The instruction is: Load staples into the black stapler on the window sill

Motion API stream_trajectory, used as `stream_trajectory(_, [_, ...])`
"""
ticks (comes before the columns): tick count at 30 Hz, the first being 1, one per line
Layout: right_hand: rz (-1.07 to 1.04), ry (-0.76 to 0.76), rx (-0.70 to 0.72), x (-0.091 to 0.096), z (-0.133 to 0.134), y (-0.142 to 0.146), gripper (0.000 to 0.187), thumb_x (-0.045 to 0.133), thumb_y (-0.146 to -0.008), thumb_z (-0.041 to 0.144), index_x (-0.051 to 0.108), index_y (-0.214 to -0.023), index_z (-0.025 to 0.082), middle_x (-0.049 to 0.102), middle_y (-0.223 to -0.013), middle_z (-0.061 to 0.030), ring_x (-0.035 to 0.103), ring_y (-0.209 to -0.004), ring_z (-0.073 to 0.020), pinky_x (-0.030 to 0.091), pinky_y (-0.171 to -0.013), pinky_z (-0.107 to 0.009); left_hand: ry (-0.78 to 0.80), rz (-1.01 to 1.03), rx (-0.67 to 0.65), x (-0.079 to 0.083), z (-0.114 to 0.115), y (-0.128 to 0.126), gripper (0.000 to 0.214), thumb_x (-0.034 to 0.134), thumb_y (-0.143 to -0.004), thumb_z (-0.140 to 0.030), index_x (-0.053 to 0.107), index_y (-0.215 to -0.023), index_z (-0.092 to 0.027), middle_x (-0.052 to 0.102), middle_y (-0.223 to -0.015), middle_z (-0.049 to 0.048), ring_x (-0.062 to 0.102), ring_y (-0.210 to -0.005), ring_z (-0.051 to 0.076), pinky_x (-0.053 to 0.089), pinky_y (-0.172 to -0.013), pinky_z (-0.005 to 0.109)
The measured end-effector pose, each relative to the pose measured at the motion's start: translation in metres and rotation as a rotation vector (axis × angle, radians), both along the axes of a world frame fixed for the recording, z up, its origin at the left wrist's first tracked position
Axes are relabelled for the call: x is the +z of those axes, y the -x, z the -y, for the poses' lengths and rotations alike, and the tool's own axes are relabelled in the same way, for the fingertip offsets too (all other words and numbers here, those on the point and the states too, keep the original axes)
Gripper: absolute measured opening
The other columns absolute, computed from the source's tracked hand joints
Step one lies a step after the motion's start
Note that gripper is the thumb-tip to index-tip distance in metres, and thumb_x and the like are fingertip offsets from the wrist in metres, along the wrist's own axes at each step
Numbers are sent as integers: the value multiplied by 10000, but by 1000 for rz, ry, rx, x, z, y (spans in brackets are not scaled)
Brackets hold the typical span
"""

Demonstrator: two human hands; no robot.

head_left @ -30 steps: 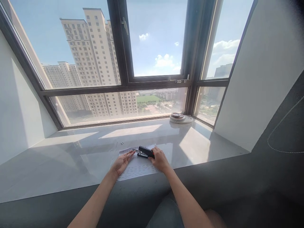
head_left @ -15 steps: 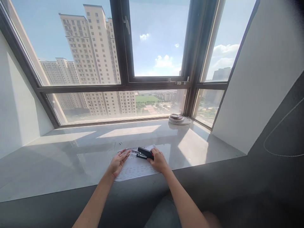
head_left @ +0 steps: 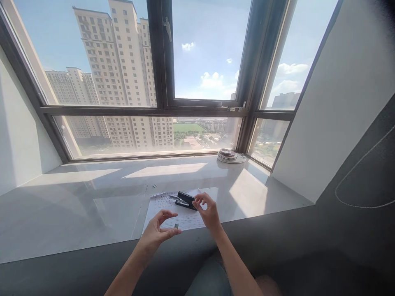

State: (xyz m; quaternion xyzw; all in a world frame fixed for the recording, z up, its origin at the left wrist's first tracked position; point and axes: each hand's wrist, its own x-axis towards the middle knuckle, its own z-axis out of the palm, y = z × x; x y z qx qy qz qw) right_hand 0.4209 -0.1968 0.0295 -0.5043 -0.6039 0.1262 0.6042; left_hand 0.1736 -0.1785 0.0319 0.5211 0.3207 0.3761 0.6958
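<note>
My left hand [head_left: 157, 230] is raised over the near edge of the paper, thumb and fingers apart in a C shape. Against its thumb tip is a small grey piece that looks like a strip of staples [head_left: 176, 226]. A black stapler [head_left: 186, 202] lies on the printed paper [head_left: 157, 209], its jaws spread and a metal part sticking out to the left. At the stapler's right end, my right hand [head_left: 208, 209] has loosely curved fingers with a gap between thumb and fingertips. Whether it touches the stapler is hard to tell.
The paper lies on a glossy grey windowsill [head_left: 86, 209] that ends in a front edge close to me. Two tiny grey pieces [head_left: 154, 186] sit behind the paper. Stacked round discs [head_left: 230, 156] stand in the far right corner by the window frame [head_left: 200, 107].
My left hand has drawn back from the stapler's front toward me, with the small grey piece showing at its thumb. My right hand has loosened its grip on the stapler.
</note>
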Motion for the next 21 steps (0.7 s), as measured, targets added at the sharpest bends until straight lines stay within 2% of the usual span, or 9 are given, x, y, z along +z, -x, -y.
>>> stream_trajectory(2, [-2, 29, 320, 9, 27, 19, 334, 744, -889, 545, 748, -1056, 255, 708, -1018, -68, 651, -895, -211, 542, -780, -343, -17, -17, -50, 1, 3, -5, 516, 931, -646, -171, 684, -1091, -251, 654, -1399, 166, 795, -874, 325, 617, -866, 413])
stream_trajectory(4, [25, 68, 471, 14, 50, 35, 282, 816, -836, 497, 790, -1021, 285, 726, -1056, -64, 676, -926, -218, 559, -790, -337, -25, -22, -99, 5, 7, -10, 512, 929, -650, -183, 668, -1086, -254, 639, -1414, 150, 796, -825, 308, 633, -810, 406])
stream_trajectory(7, [-4, 96, 473, 15, 69, 47, 165, 816, -855, 375, 816, -1004, 302, 750, -951, -43, 700, -825, -203, 570, -758, -328, -8, 8, -149, 12, 16, -18, 526, 935, -641, -193, 653, -1081, -247, 606, -1454, 140, 792, -788, 290, 642, -730, 386])
stream_trajectory(10, [25, 103, 441, 16, 72, 46, 217, 810, -861, 309, 814, -1077, 334, 767, -1005, -46, 719, -900, -230, 583, -814, -355, 27, 55, -155, 19, 26, -22, 532, 936, -640, -197, 671, -1099, -238, 619, -1429, 145, 785, -763, 272, 630, -703, 373])
stream_trajectory(13, [12, 143, 438, 19, 61, 32, 202, 770, -900, 334, 805, -1099, 337, 776, -1048, -57, 719, -971, -252, 586, -874, -397, -53, 4, -46, 28, 17, -16, 516, 924, -686, -250, 674, -1136, -248, 681, -1325, 135, 781, -813, 272, 608, -760, 371])
stream_trajectory(15, [-81, 183, 404, 15, 44, 7, 219, 722, -930, 393, 791, -1119, 303, 780, -1066, -75, 722, -945, -248, 591, -866, -411, -230, -155, 166, 33, -12, -4, 459, 891, -746, -324, 671, -1142, -249, 753, -1127, 107, 772, -846, 268, 585, -817, 363])
stream_trajectory(18, [-207, 273, 127, -7, 3, -55, 427, 714, -876, 540, 752, -1168, 230, 778, -1126, -124, 727, -900, -253, 599, -807, -413, -529, -497, 517, 26, -87, 22, 242, 726, -904, -393, 707, -1068, -217, 765, -841, 75, 745, -882, 271, 530, -934, 384])
stream_trajectory(19, [-191, 314, 3, -16, -12, -80, 476, 701, -853, 583, 752, -1145, 210, 778, -1128, -138, 725, -888, -257, 594, -783, -406, -572, -618, 575, 20, -114, 31, 199, 665, -940, -371, 724, -1037, -207, 769, -838, 83, 739, -892, 278, 520, -942, 389])
stream_trajectory(21, [-92, 401, -211, -33, -43, -128, 517, 677, -797, 642, 769, -1014, 181, 795, -998, -152, 720, -818, -267, 576, -731, -391, -586, -783, 573, 5, -163, 43, 177, 611, -950, -288, 751, -1010, -198, 787, -946, 123, 729, -979, 301, 503, -949, 387])
